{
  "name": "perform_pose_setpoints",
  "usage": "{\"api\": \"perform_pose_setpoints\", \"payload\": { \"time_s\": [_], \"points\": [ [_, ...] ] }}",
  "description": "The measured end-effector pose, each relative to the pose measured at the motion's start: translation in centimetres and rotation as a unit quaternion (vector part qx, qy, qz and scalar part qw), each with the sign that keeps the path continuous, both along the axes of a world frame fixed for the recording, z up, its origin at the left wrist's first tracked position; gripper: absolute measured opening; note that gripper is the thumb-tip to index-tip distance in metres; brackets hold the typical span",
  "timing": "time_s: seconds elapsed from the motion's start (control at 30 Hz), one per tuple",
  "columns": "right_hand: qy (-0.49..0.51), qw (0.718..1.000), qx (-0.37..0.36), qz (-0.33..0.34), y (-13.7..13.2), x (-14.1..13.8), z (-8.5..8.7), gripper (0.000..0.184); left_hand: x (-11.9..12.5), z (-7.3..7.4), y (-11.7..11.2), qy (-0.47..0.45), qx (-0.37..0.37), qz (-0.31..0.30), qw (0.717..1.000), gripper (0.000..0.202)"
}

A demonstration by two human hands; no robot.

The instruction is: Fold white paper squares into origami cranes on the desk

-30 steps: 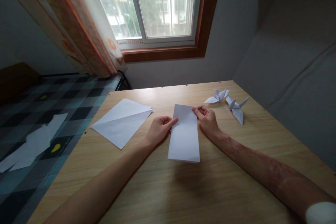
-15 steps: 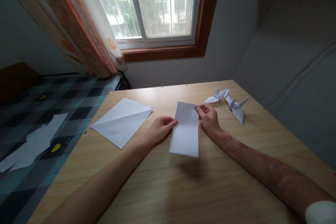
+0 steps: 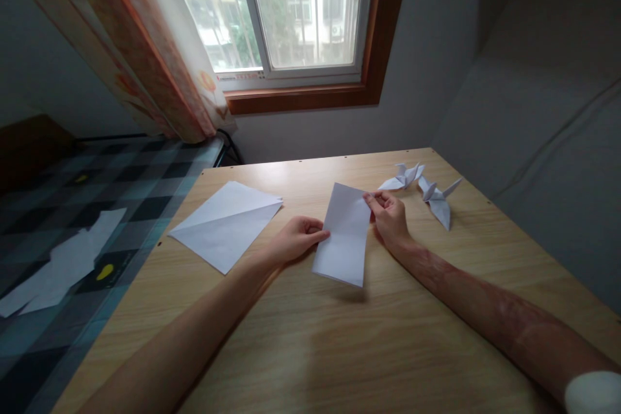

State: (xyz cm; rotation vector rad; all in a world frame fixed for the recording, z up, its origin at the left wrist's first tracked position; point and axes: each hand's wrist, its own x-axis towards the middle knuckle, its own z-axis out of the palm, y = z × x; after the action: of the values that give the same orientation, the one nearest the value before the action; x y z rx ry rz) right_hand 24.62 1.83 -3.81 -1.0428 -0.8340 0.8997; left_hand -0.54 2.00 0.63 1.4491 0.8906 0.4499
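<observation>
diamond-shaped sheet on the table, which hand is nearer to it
Left. The left hand is right of the diamond-shaped sheet, not touching it; the right hand is farther right, at the right edge of the folded paper.

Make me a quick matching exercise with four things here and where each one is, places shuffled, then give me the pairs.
1. Folded paper
2. Creased sheet
3. Cranes
4. Scraps

A. On the table, near its left edge
B. On the bed
C. Held by the left hand and right hand
D. Near the table's far right corner

Pairs: 1-C, 2-A, 3-D, 4-B
</observation>
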Motion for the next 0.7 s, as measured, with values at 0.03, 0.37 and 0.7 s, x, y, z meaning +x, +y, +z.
{"api": "perform_pose_setpoints", "payload": {
  "time_s": [0.03, 0.37, 0.7],
  "points": [
    [0.001, 1.0, 0.0, 0.001, 0.0, 0.0, 0.0, 0.041, -0.1, 0.0, 0.1, -0.008, -0.011, -0.009, 1.0, 0.034],
    [0.026, 0.999, -0.014, -0.018, 0.1, 0.2, 0.1, 0.043, -0.5, 0.0, 0.6, -0.037, -0.081, -0.059, 0.994, 0.027],
    [0.016, 0.999, 0.007, -0.033, 0.3, 0.2, -0.1, 0.043, -1.4, 0.4, 1.1, -0.011, -0.131, -0.082, 0.988, 0.034]
  ]
}}
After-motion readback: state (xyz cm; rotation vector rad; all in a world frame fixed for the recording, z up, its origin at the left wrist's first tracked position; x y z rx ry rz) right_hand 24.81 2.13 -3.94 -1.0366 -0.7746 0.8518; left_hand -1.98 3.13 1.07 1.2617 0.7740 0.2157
